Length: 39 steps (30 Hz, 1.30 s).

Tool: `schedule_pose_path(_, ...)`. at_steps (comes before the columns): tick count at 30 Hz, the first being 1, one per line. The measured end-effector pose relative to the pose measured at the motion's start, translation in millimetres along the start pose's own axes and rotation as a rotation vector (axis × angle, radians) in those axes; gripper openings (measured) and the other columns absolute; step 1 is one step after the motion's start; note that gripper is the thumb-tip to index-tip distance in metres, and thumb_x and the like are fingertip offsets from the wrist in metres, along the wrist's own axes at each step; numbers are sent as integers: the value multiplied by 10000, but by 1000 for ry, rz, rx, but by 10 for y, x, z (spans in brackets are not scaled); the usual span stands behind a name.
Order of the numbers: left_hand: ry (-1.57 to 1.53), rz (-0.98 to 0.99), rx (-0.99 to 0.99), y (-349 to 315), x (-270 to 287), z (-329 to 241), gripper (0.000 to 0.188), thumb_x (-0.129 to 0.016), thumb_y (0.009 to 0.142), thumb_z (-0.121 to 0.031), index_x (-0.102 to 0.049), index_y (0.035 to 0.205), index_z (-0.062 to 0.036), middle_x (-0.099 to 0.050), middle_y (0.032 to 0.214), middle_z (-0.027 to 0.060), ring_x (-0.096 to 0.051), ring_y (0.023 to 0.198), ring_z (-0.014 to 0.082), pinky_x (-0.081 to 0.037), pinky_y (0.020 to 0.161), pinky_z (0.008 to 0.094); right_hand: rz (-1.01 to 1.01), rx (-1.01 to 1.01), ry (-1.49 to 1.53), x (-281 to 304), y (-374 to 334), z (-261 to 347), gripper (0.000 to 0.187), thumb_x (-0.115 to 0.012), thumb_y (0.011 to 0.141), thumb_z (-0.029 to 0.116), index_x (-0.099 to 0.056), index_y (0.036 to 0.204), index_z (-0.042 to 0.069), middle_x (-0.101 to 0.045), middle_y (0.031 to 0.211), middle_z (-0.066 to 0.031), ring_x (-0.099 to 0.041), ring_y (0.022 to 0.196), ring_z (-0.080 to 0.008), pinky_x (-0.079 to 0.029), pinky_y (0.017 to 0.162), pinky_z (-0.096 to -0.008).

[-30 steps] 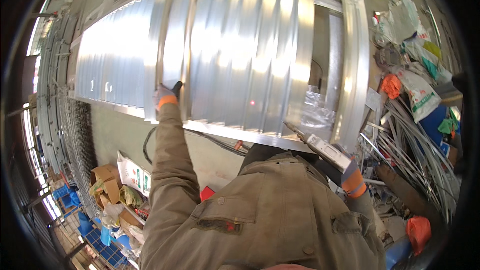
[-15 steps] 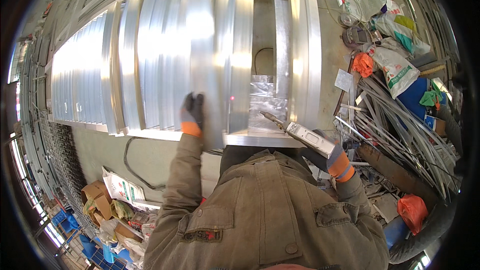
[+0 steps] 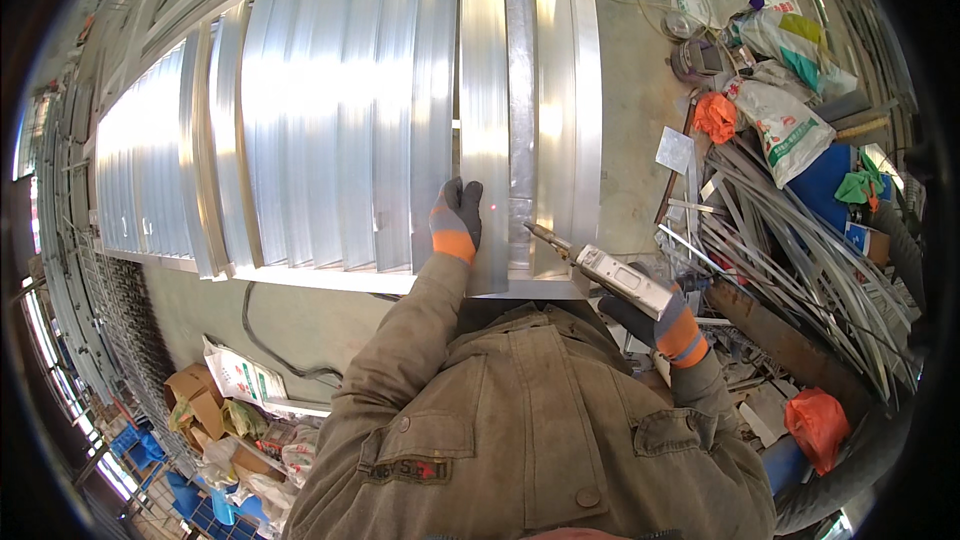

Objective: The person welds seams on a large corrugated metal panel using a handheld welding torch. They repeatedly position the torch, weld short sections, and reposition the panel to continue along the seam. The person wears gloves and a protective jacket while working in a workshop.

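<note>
My left hand [image 3: 456, 220], in a dark glove with an orange cuff, is closed on the left edge of a long aluminium slat [image 3: 485, 80]. This slat lies lengthwise across a large metal frame [image 3: 590, 140], its near end by the frame's near rail. My right hand [image 3: 655, 312], gloved alike, is wrapped round a handheld laser welding gun [image 3: 622, 278] with a white body. The gun's narrow nozzle [image 3: 545, 234] points up and left, apart from the slat. A small red dot of light shows on the slat beside my left hand.
Several overlapping slats [image 3: 330, 120] fill the frame's left part. To the right lie a pile of thin metal strips [image 3: 800, 250], white sacks [image 3: 785, 135] and an orange bag [image 3: 715, 117]. A black cable [image 3: 262, 335] and a cardboard box [image 3: 200, 390] lie at lower left.
My left hand has moved right with the slat, which now lies over the former gap on the frame. The frame appears shifted slightly left. The welding gun has hardly moved.
</note>
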<state>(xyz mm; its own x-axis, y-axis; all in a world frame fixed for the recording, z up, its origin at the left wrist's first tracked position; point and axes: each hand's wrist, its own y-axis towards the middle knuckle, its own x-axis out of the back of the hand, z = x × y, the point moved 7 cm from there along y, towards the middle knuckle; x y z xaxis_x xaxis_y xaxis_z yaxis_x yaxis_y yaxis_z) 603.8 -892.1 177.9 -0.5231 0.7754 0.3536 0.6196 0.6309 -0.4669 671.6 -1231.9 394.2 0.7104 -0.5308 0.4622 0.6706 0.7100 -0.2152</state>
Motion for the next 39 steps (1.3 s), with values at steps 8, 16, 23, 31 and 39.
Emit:
schedule_pose_path(8,-18,40,28,186,-119,64,569,-767,1082,-356,-694,1467,57,-800,1352,253,-762,1236,338,-570,1097,419,-7,53,-94,71,51,-176,409,-875,1019,289,-792,1381,117,-827,1215,-139,-820,950,-340,-642,803,-433)
schedule_pose_path(16,-25,-9,16,212,-147,70,548,-771,1085,-352,-691,1449,50,-808,1302,238,-761,1177,330,-575,1065,430,11,27,-78,83,145,-208,424,-877,1017,328,-788,1376,121,-820,1208,-124,-818,923,-342,-641,781,-427)
schedule_pose_path(23,-23,-7,30,217,-123,22,542,-765,1092,-344,-689,1450,55,-803,1321,235,-759,1182,332,-575,1062,430,19,20,-65,73,173,-208,420,-878,1017,312,-785,1375,113,-824,1190,-122,-822,931,-334,-641,785,-420)
schedule_pose_path(31,33,86,66,332,-104,41,548,-737,1100,-369,-702,1450,51,-795,1364,257,-765,1243,352,-567,1099,422,29,-22,-6,40,228,-199,408,-878,1020,283,-787,1374,103,-824,1202,-132,-818,938,-335,-637,798,-418)
schedule_pose_path(39,92,34,52,312,-86,32,580,-753,1088,-381,-697,1482,41,-762,1443,278,-740,1340,386,-560,1150,439,-1,45,-101,23,214,-223,383,-897,1002,272,-812,1344,120,-825,1172,-145,-817,903,-354,-635,777,-436)
